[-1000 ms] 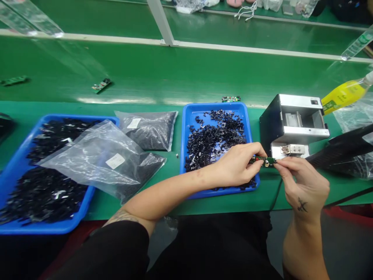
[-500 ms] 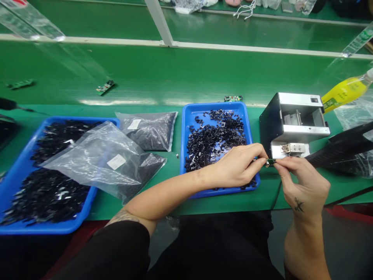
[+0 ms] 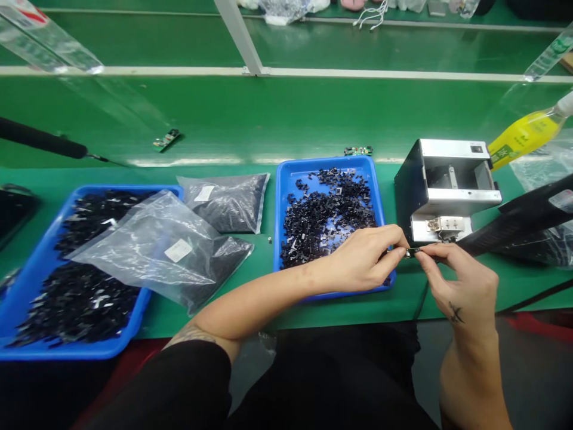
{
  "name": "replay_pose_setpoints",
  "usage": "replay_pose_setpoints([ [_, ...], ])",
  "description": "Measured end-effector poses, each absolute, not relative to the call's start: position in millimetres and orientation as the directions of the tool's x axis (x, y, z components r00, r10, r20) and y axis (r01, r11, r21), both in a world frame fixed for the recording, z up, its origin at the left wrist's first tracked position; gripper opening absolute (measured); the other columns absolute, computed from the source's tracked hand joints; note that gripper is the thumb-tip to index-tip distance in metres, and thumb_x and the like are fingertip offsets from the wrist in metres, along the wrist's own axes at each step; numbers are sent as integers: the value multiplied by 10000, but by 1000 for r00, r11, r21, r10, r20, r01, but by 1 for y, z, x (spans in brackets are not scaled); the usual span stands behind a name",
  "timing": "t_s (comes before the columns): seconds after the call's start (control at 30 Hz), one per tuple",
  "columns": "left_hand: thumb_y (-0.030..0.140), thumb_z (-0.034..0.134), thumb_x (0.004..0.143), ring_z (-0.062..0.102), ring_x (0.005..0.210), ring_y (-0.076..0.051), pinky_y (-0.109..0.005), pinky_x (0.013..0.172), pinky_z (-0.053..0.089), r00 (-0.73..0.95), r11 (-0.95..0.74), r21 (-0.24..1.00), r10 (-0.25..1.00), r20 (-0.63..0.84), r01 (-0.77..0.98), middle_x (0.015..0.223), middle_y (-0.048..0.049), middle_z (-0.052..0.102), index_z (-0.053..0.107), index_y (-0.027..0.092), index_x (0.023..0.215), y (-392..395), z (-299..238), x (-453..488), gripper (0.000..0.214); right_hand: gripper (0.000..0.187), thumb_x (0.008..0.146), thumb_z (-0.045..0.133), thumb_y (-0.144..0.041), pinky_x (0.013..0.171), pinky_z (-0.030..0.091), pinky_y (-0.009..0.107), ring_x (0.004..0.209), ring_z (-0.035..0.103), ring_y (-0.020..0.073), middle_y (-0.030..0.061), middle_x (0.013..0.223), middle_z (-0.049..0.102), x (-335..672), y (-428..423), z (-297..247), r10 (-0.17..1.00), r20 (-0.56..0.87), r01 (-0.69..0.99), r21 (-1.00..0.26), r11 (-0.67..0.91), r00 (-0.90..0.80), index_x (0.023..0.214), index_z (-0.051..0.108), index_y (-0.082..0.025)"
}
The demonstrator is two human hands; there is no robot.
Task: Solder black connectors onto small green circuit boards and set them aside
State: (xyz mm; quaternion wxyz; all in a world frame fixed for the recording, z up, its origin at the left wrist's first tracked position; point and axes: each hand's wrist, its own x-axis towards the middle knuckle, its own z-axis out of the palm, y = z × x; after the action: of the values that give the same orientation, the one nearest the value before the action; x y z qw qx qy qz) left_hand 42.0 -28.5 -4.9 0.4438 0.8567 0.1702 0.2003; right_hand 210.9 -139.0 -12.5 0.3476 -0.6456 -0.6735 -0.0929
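My left hand and my right hand meet in front of a small metal machine. Between their fingertips they pinch a small green circuit board, mostly hidden by the fingers. My left hand lies over the near right corner of a blue tray filled with several small black plastic parts.
A second blue tray of black parts sits at the left under clear bags. Another bag of parts lies between the trays. Loose circuit boards rest on the green belt. A yellow bottle and a dark tool reach in from the sides.
The hands have closed in on the small board, hiding more of it. A dark tool has entered over the belt from the left. The camera has tilted slightly.
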Motion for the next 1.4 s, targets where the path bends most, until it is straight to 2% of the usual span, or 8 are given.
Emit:
replay_pose_setpoints([
  [0.2, 154, 426, 956, 558, 761, -136, -249, 722, 442, 874, -601, 792, 437, 214, 107, 871, -30, 622, 582, 151, 944, -27, -2, 48, 156, 50, 860, 682, -152, 664, 514, 176, 712, 649, 84, -7, 803, 675, 220, -138, -10, 792, 611, 952, -252, 171, 19, 851, 633, -144],
  [0.43, 125, 437, 920, 613, 908, -155, -268, 836, 499, 879, -674, 738, 371, 300, 32, 1064, -75, 634, 607, 153, 955, -15, -9, 63, 176, 137, 809, 707, -79, 776, 527, 191, 805, 656, 99, 9, 892, 688, 234, -132, -15, 739, 667, 968, -111, 225, -95, 897, 622, -140],
  [0.63, 128, 446, 955, 642, 991, -161, -284, 894, 516, 864, -708, 706, 346, 367, -16, 1115, -89, 661, 627, 162, 954, -5, -31, 64, 184, 166, 770, 743, -83, 756, 482, 246, 809, 596, 128, 7, 868, 664, 228, -128, -29, 720, 687, 986, -25, 167, -104, 873, 627, -145],
  [0.97, 75, 430, 955, 523, 884, -184, -298, 749, 518, 875, -973, 220, 160, 457, 63, 1238, -62, 681, 673, 177, 1079, -1, -48, 56, 291, 131, 800, 730, -117, 763, 476, 240, 817, 591, 118, 15, 864, 642, 224, -129, -44, 744, 667, 993, -60, 100, -35, 912, 670, -150],
  [1.1, 84, 410, 983, 507, 898, -181, -266, 695, 512, 847, -989, 122, 131, 515, 79, 1216, -59, 692, 670, 165, 1082, -4, -50, 55, 289, 181, 800, 717, -90, 808, 514, 227, 825, 616, 112, 30, 896, 661, 223, -139, -39, 728, 686, 990, -95, 106, -12, 968, 672, -142],
  [1.2, 81, 369, 995, 509, 915, -176, -265, 712, 518, 857, -990, 98, 134, 497, 98, 1232, -70, 685, 662, 168, 1104, -4, -51, 56, 324, 265, 793, 693, -71, 785, 534, 238, 890, 635, 144, 65, 950, 669, 229, -149, -29, 586, 796, 978, -207, 24, 154, 1047, 687, -148],
  [1.3, 62, 366, 985, 506, 924, -177, -269, 725, 517, 863, -990, 81, 142, 485, 117, 1245, -68, 679, 656, 166, 1119, -3, -51, 57, 336, 404, 828, 672, -186, 759, 551, 266, 1044, 632, 213, 138, 1159, 626, 245, -154, -24, 420, 780, 858, -513, 4, 464, 1231, 660, -162],
  [1.4, 48, 387, 976, 503, 913, -177, -265, 728, 511, 861, -990, 61, 140, 489, 126, 1249, -55, 680, 658, 164, 1118, -2, -50, 57, 327, 441, 910, 608, -300, 871, 552, 312, 1017, 654, 198, 152, 1182, 626, 265, -151, -24, 648, 537, 643, -760, 94, 540, 1338, 575, -197],
])
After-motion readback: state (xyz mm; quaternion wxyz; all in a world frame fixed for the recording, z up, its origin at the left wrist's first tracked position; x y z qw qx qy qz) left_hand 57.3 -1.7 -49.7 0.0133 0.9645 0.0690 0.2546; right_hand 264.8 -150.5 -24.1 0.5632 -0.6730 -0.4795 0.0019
